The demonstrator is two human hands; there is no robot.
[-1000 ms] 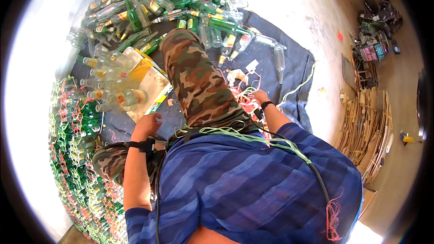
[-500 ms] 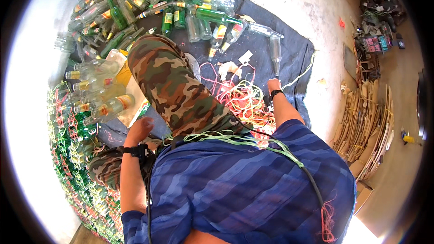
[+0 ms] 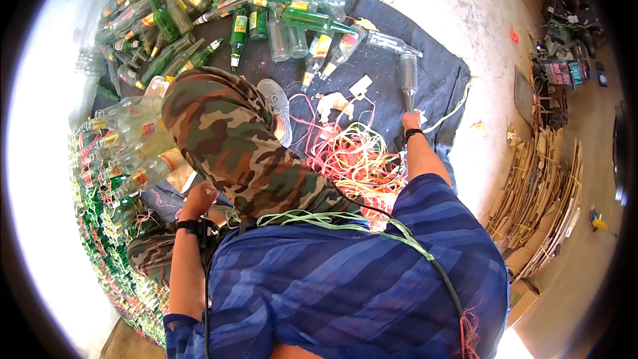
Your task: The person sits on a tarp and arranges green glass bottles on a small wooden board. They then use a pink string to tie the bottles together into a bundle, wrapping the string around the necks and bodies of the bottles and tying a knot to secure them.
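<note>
The clear bottle (image 3: 409, 74) lies on the right part of the dark sheet (image 3: 442, 73), base far, neck near. Its mouth is hidden by the right hand (image 3: 412, 120), whose fingers close around the neck end; that arm extends forward. Tangled red and yellow twine (image 3: 355, 156) lies left of this hand. The left hand (image 3: 199, 199) is beside the camouflage trouser leg (image 3: 226, 143), wrist bent; its finger spread cannot be told. The leg partly covers a clear bottle group (image 3: 143, 129). The upper edge cuts off the far bottle pile (image 3: 206, 0).
</note>
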